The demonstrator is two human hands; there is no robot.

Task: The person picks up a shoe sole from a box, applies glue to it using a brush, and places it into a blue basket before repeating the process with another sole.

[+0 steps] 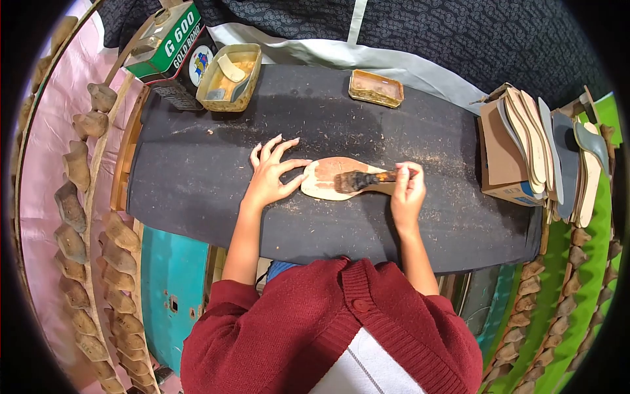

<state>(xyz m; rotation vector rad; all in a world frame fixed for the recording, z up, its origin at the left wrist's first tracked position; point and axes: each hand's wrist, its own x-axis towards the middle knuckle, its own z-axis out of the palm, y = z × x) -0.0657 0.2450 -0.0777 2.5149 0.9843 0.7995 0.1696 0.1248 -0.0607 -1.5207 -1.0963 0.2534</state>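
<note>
A pale insole-shaped piece (321, 190) lies flat on the dark work surface in front of me, with a brownish wet-looking patch on it. My left hand (268, 177) is at its left end, thumb and index finger touching the edge, the other fingers spread. My right hand (408, 194) grips the handle of a dark-bristled brush (357, 180). The bristles rest on the piece near its middle. Its narrow right end runs toward my right hand and is partly hidden under the brush and hand.
A G 600 can (172, 56) and a tray with cut pieces (254, 56) stand at the back left. A small tin (376, 88) sits at the back. At right, a cardboard box (502, 148) holds upright insoles (525, 141). Shoe lasts (77, 165) line both sides.
</note>
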